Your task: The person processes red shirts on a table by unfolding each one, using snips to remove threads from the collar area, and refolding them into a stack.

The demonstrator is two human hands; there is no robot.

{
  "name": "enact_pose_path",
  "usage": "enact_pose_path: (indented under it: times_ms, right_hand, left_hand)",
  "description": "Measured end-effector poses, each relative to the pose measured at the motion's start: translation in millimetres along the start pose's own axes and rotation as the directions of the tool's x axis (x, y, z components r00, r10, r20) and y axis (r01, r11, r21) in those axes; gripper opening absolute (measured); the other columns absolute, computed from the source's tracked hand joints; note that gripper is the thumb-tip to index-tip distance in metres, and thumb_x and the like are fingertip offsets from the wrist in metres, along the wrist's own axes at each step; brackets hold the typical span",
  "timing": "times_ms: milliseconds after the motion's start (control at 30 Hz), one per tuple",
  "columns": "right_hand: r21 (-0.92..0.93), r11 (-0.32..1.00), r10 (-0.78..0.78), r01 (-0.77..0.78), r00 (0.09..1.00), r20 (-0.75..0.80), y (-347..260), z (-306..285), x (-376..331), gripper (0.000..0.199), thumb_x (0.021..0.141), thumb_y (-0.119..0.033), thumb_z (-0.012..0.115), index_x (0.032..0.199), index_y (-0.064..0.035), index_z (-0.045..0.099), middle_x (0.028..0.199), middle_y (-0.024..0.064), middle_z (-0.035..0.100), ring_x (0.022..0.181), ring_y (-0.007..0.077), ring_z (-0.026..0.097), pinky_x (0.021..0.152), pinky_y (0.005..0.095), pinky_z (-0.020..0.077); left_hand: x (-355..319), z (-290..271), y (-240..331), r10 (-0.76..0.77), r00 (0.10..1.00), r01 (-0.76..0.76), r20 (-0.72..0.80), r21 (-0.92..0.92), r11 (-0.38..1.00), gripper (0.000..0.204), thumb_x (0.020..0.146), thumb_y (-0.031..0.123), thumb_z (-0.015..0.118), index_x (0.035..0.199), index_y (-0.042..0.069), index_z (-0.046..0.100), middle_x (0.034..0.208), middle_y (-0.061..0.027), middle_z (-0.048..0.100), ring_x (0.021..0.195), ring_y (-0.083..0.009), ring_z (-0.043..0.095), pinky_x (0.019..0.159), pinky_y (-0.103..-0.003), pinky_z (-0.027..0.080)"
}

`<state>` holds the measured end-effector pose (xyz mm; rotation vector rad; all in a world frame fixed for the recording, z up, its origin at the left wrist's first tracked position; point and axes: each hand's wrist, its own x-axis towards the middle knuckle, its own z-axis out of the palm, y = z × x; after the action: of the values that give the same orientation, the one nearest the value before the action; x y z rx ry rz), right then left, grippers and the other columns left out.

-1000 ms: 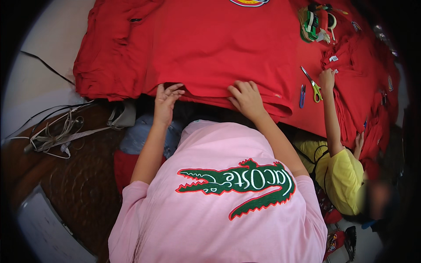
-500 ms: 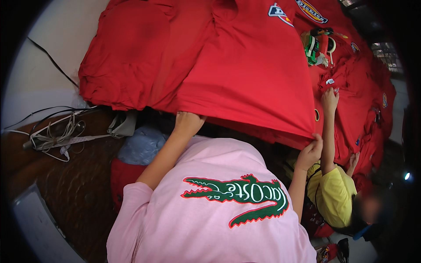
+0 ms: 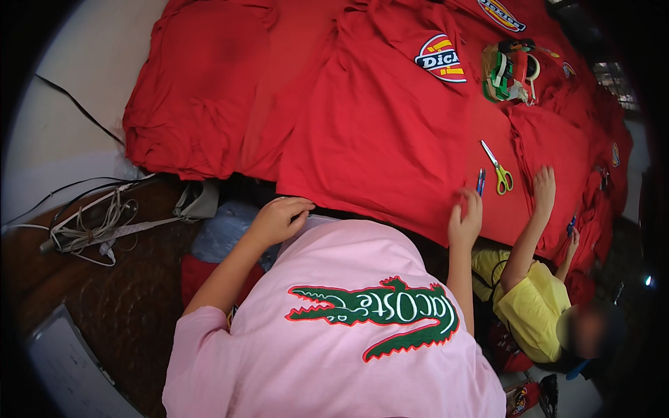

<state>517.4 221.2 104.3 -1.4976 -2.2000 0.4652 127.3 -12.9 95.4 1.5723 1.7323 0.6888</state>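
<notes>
A red T-shirt [image 3: 376, 132] with a round-ended, multicoloured logo patch lies on the red-covered table, its hem along the near edge. My left hand [image 3: 282, 219] is at the left part of the hem, fingers stretched to the right and thumb apart below them. My right hand [image 3: 465, 221] is at the shirt's lower right corner with fingers upward and slightly blurred; whether they pinch the cloth cannot be made out. Just beyond it lie a blue pen [image 3: 481, 181] and yellow-handled scissors [image 3: 497, 168].
Piled red cloth [image 3: 188, 90] is at the left. A green tape dispenser [image 3: 496, 78] stands at the far right. A co-worker in a yellow shirt [image 3: 531, 306] reaches a hand [image 3: 543, 191] over red garments at right. Tangled cables [image 3: 104, 216] lie at lower left.
The shirt's raised front has come down flat, its right side shifting left and baring the scissors and pen. Both my hands have moved left, the left one lower and the right one slightly higher.
</notes>
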Motion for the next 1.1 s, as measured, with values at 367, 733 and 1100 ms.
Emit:
enact_pose_path:
  times_ms: [367, 733, 1100]
  right_hand:
    - [0.120, 0.745, -0.658, 0.657, 0.691, 0.300, -149.5, 191.9, 134.4, 0.058, 0.103, -0.023, 0.052, 0.157, -0.0084, 0.037, 0.164, 0.0154, 0.034, 0.153, 0.0346, 0.030, 0.124, 0.0512, 0.0263]
    - [-0.314, 0.861, -0.405, 0.401, 0.913, 0.055, -85.7, 189.5, 250.6, 0.063, 0.104, -0.052, 0.048, 0.160, -0.0244, 0.037, 0.166, 0.0136, 0.031, 0.152, 0.0340, 0.031, 0.122, 0.0521, 0.0277]
    - [-0.322, 0.918, -0.264, 0.233, 0.963, -0.056, -91.2, 201.3, 214.3, 0.068, 0.103, -0.050, 0.050, 0.160, -0.0159, 0.036, 0.166, 0.0209, 0.029, 0.153, 0.0376, 0.028, 0.123, 0.0557, 0.0238]
  left_hand:
    - [194.5, 8.7, -39.1, 0.175, 0.967, -0.016, -0.188, 0.637, 0.771, 0.065, 0.100, 0.037, 0.055, 0.159, 0.015, 0.037, 0.168, -0.0108, 0.028, 0.155, -0.0322, 0.025, 0.125, -0.054, 0.018]
    - [187.5, -14.3, -43.6, 0.072, 0.975, 0.063, -0.212, 0.571, 0.818, 0.074, 0.096, 0.052, 0.059, 0.160, 0.021, 0.036, 0.169, -0.0109, 0.025, 0.155, -0.0336, 0.024, 0.124, -0.060, 0.016]
    - [192.3, -17.9, -41.1, 0.075, 0.976, 0.054, -0.206, 0.556, 0.830, 0.077, 0.095, 0.051, 0.060, 0.161, 0.021, 0.035, 0.170, -0.0117, 0.022, 0.156, -0.0337, 0.023, 0.123, -0.059, 0.016]
